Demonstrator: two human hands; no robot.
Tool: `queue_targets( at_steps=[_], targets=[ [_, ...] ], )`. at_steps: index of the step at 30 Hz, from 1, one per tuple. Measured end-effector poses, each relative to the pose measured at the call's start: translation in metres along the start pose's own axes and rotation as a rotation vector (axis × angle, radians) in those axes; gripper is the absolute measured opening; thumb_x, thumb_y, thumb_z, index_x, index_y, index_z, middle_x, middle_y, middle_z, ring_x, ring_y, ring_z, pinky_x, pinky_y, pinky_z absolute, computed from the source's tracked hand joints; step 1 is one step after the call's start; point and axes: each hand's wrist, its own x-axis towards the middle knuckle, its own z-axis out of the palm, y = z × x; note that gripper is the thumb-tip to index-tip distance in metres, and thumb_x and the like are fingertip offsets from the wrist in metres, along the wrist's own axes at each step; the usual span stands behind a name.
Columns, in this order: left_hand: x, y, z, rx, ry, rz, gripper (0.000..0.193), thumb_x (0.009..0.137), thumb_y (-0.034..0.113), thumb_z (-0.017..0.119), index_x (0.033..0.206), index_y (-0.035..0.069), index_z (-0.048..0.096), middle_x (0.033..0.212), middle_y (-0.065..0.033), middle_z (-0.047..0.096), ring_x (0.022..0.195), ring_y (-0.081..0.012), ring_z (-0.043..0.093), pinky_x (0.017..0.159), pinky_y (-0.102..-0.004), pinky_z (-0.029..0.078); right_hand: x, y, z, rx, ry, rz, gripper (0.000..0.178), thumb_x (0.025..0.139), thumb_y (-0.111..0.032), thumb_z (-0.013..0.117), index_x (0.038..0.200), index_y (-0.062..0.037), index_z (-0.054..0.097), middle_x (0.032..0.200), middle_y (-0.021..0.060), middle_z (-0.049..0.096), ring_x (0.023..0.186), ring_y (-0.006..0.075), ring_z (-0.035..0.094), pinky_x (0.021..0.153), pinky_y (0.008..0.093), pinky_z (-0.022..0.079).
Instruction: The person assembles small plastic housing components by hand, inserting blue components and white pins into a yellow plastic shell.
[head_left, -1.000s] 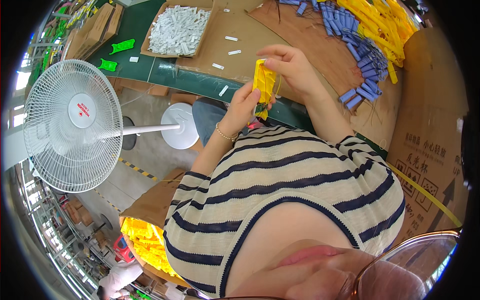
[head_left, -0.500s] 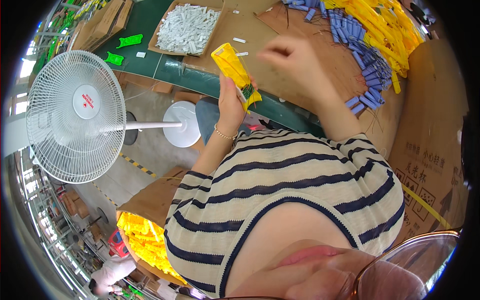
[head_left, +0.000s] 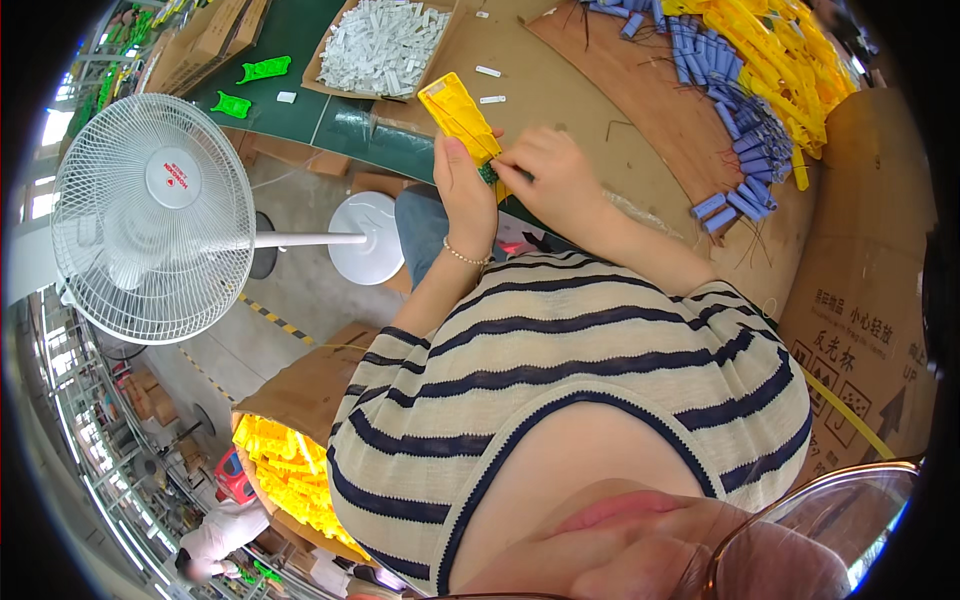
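My left hand (head_left: 465, 195) grips a long yellow plastic housing (head_left: 452, 105), held tilted above the table's near edge. At the housing's lower end a small green part (head_left: 488, 173) with thin wires shows between my hands. My right hand (head_left: 550, 178) touches that end, its thumb and forefinger pinched together. Whatever lies between those fingertips is too small to make out. Two small white strips (head_left: 490, 99) lie on the brown board just beyond the housing.
A cardboard tray (head_left: 313, 78) of small white parts stands at the far left, near two green plastic pieces (head_left: 264, 69). Blue wired cylinders (head_left: 745, 150) and yellow housings (head_left: 780, 50) heap at right. A white fan (head_left: 155, 215) stands left; a large carton (head_left: 850, 250) is at right.
My right hand has come left and down from over the board to the lower end of the yellow housing, its fingers now pinched there. My left hand keeps its hold.
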Motion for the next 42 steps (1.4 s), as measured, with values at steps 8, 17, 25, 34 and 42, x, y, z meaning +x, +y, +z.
queue_targets(
  at_steps=[8,17,25,34,42],
  targets=[
    [0.005,0.002,-0.002,0.05,-0.059,-0.036,0.03,0.088,0.007,0.041,0.118,0.001,0.038,0.101,-0.0115,0.055,0.092,-0.0168,0.054,0.084,-0.0292,0.043,-0.006,0.0,0.001,-0.076,0.004,-0.031,0.011,0.075,-0.014,0.065,0.068,-0.0075,0.059,0.071,0.0049,0.053,0.071,0.0231,0.055,0.062,0.0362,0.04],
    [-0.001,0.006,-0.016,-0.057,-0.111,-0.144,0.032,0.084,0.002,0.038,0.117,0.004,0.037,0.096,-0.0108,0.052,0.078,-0.0183,0.056,0.069,-0.0324,0.05,0.056,0.099,-0.055,0.16,0.034,0.206,0.012,0.08,-0.012,0.063,0.077,-0.0006,0.064,0.077,0.0081,0.064,0.069,0.0154,0.06,0.06,0.0297,0.046],
    [-0.005,0.009,-0.007,-0.124,-0.173,-0.184,0.03,0.085,0.003,0.039,0.115,0.006,0.037,0.095,-0.0104,0.051,0.076,-0.0184,0.055,0.067,-0.0331,0.051,0.102,0.246,-0.105,-0.385,-0.093,0.539,0.022,0.078,-0.023,0.057,0.078,-0.0022,0.063,0.086,0.0188,0.062,0.085,0.0299,0.061,0.073,0.0396,0.047],
    [-0.004,-0.001,-0.009,-0.128,-0.146,-0.203,0.029,0.085,0.003,0.04,0.114,0.006,0.038,0.093,-0.0096,0.051,0.076,-0.0175,0.055,0.067,-0.0322,0.05,0.074,0.174,-0.112,-0.353,0.075,0.151,0.019,0.078,-0.018,0.065,0.088,-0.0023,0.067,0.083,0.0119,0.062,0.076,0.0223,0.057,0.068,0.0342,0.046],
    [0.001,-0.006,0.021,-0.007,-0.229,-0.182,0.028,0.088,-0.001,0.038,0.115,0.003,0.034,0.09,-0.0081,0.052,0.073,-0.0124,0.054,0.066,-0.0261,0.048,0.017,0.002,-0.048,0.558,-0.032,0.617,0.028,0.08,-0.008,0.066,0.105,0.0039,0.063,0.078,0.0077,0.066,0.065,0.0086,0.061,0.057,0.0224,0.051]
  ],
)
